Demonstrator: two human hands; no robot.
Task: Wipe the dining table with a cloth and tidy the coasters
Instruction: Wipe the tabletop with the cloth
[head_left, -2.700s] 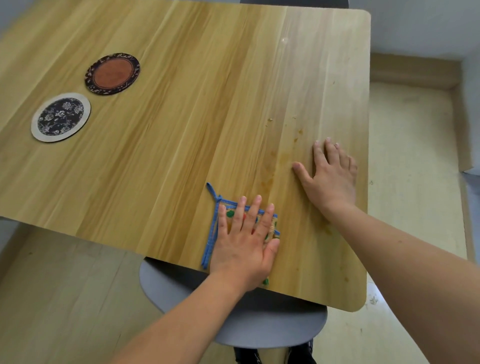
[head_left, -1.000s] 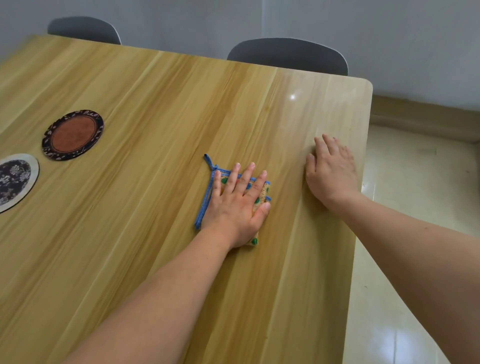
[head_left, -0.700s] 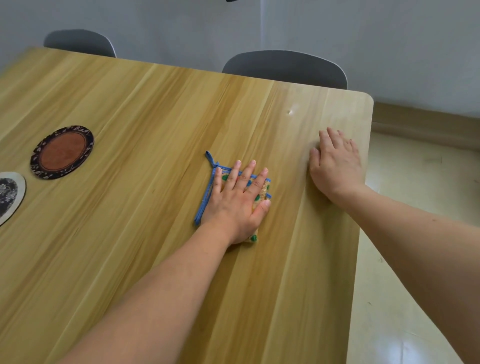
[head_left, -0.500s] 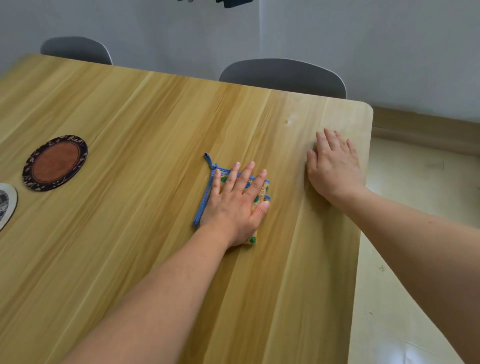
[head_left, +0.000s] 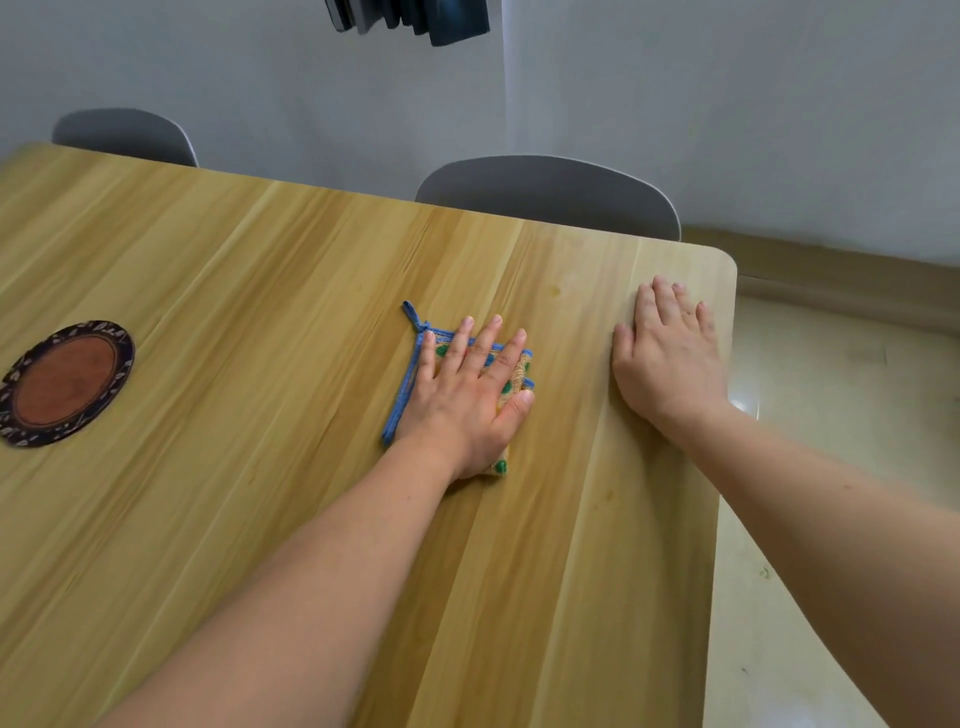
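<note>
Left hand (head_left: 467, 400): flat, fingers spread, pressing on the cloth (head_left: 511, 374).
Cloth: folded, blue-edged (loop at its far corner), under the left palm on the table (head_left: 260, 291).
Right hand (head_left: 667, 358): flat on bare wood, beside the left hand.
Coaster (head_left: 65, 383): well left of both hands.

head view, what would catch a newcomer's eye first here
The left hand pressed flat on a blue-edged cloth mid-table, with the right hand flat on the wooden table near its right edge. A dark-rimmed orange coaster lies far left.
</note>
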